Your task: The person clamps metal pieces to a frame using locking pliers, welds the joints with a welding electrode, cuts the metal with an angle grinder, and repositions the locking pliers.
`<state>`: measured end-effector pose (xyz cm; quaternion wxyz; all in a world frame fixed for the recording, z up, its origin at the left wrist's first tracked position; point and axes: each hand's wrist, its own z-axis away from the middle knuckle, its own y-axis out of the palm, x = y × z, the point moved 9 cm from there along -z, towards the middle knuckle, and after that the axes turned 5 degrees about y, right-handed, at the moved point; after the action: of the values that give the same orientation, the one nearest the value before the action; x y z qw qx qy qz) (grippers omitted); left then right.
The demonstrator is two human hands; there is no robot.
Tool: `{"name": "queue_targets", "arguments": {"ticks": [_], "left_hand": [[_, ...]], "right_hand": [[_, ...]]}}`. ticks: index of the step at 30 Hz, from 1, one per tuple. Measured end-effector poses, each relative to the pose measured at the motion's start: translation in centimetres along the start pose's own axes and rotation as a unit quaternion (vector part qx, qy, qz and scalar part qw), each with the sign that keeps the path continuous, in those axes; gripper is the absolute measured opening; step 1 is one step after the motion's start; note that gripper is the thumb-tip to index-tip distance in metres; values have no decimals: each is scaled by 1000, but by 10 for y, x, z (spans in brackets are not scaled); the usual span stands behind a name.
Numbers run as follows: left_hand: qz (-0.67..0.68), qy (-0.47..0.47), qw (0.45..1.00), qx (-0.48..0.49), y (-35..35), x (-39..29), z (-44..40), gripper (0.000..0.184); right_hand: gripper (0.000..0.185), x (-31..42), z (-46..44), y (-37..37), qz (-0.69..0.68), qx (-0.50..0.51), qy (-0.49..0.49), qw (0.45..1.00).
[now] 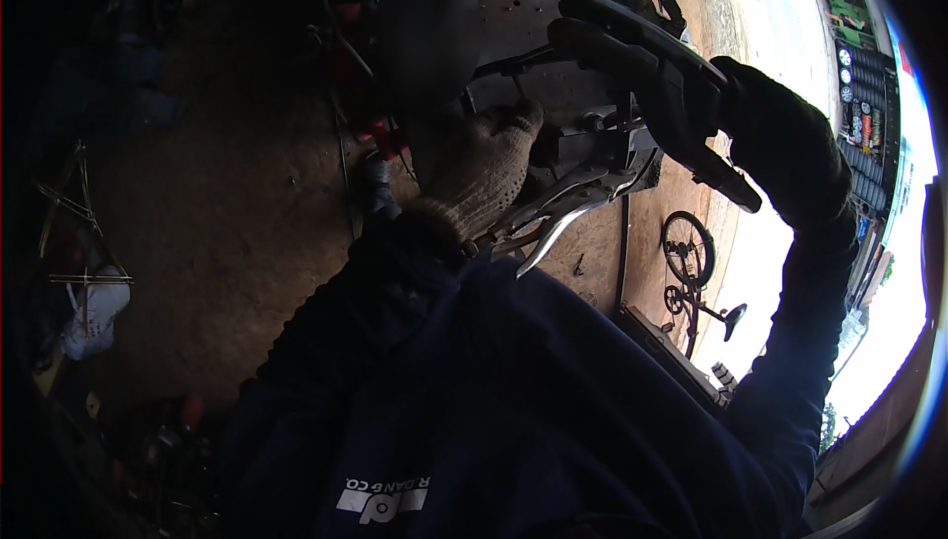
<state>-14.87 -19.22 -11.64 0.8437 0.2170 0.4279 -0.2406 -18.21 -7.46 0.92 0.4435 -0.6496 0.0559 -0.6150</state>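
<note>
My left hand (494,159), in a knitted glove, reaches into the middle of a metal frame (578,208) with its fingers closed; what they hold is hidden in shadow. Beside it lies a flat dark metal plate (568,85). My right hand (775,129), in a dark glove, is wrapped round the edge of a long dark curved part (657,70), which is raised over the frame's right side.
A blurred round shape (430,31) is above my left hand. A bicycle (688,258) appears on the right, with stacked tyres (862,90) beyond. A wire stand (74,213) and white cloth (96,312) lie left on the brown floor (227,233).
</note>
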Motion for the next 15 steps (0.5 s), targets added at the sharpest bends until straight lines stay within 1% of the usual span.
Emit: {"name": "queue_targets", "arguments": {"ticks": [4,5,6,10,13,15], "left_hand": [[-16,-16,1000,-6,-2,-10,7,50],[3,-12,1000,-1,0,-9,7,50],[22,-9,1000,3,1,-9,7,50],[20,8,1000,-8,0,-10,5,49],[-18,0,1000,2,-1,-7,4,50],[-46,-8,999,-4,-3,-7,5,51]], "right_hand": [[59,16,15,-20,58,-40,91,993],[57,20,20,-26,79,-45,121,988],[56,24,25,-31,99,-49,151,982],[49,39,44,-50,176,-57,263,947],[45,45,51,-57,222,-51,322,919],[42,49,52,-58,244,-48,343,906]]}}
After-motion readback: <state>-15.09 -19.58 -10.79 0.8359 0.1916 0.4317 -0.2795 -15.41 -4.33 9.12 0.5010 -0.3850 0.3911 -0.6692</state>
